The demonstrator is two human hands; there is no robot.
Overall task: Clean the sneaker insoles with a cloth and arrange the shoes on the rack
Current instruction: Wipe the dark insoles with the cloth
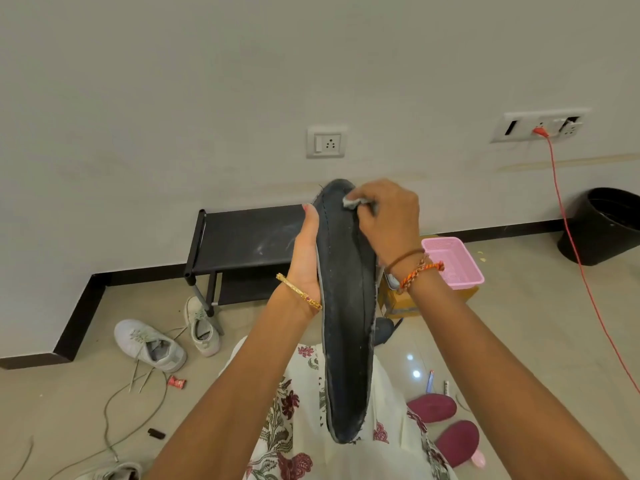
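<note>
The left hand [304, 258] grips the upright black insole [346, 306] by its left edge; right hand [388, 216] fingers pinch a grey cloth [356, 203] against its far end.

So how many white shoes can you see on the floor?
3: one sneaker lies left, another by the rack's leg, and a third peeks in at the bottom edge. More may be hidden.
</note>
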